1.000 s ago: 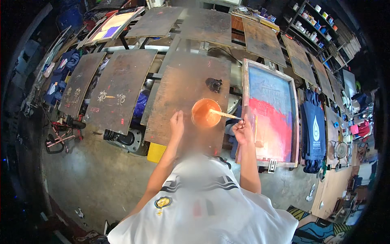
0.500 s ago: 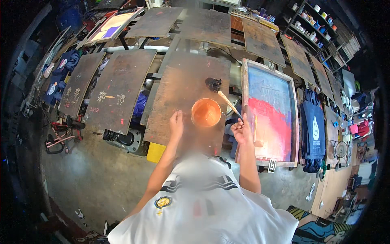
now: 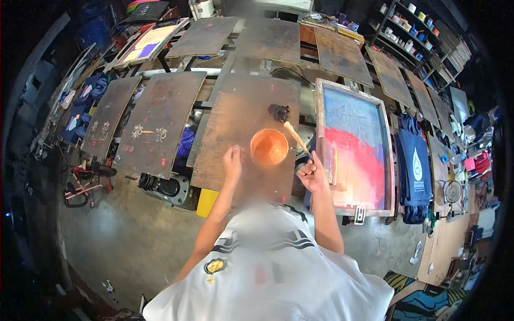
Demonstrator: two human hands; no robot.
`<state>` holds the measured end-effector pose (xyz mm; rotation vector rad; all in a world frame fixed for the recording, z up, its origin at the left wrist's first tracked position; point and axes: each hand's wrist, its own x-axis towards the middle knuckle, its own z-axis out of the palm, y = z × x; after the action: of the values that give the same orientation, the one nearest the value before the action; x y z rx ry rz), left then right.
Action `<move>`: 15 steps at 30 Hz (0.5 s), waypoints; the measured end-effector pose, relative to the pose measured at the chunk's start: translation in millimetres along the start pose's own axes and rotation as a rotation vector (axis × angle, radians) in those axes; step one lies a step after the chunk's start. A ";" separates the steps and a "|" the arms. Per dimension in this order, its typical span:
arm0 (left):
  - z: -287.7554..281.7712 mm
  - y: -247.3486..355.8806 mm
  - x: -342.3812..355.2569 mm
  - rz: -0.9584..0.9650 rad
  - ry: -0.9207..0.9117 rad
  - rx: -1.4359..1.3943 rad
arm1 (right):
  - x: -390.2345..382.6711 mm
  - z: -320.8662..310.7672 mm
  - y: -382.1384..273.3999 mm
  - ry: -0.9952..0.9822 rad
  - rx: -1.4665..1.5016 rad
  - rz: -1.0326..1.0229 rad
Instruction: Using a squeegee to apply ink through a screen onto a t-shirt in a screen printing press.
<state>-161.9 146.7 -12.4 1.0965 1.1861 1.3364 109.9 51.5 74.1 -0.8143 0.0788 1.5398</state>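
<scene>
My right hand (image 3: 315, 175) is closed around the dark lower end of a stirring stick (image 3: 297, 140). The stick slants up and left, its pale, paint-coated end beside the rim of an orange tub (image 3: 269, 147). Orange paint coats the tub's inside. My left hand (image 3: 233, 165) is to the left of the tub, apart from it, with its fingers curled in; whatever they hold, if anything, is hidden. Beneath both lies a worn brown board (image 3: 218, 128). A crumpled black lump (image 3: 279, 112) sits on it, just beyond the tub.
A wooden-framed printing screen (image 3: 353, 150) smeared red and blue stands close at my right. Navy bags (image 3: 413, 166) hang beyond it. More boards (image 3: 160, 117) flank mine, and a yellow container (image 3: 206, 202) sits under the near edge. Shelves (image 3: 409, 32) hold bottles at the back right.
My right hand has shifted slightly left, bringing the stick's pale end closer to the tub's rim. My left hand keeps its curled pose. The view has tilted a little.
</scene>
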 end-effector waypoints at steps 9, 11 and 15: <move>3.6 10.4 -37.8 -0.061 0.039 -0.114 | -20.3 -9.5 6.8 -0.131 0.058 0.286; 7.5 14.9 -48.5 -0.034 0.153 -0.025 | -25.5 -11.8 3.2 -0.188 0.078 0.373; 21.6 42.8 -74.1 0.120 0.248 0.021 | -39.3 -19.2 -2.6 -0.343 0.094 0.357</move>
<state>-138.4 74.0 31.6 1.0524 1.3327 1.5918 117.3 8.9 81.7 -0.4679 0.0450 1.9786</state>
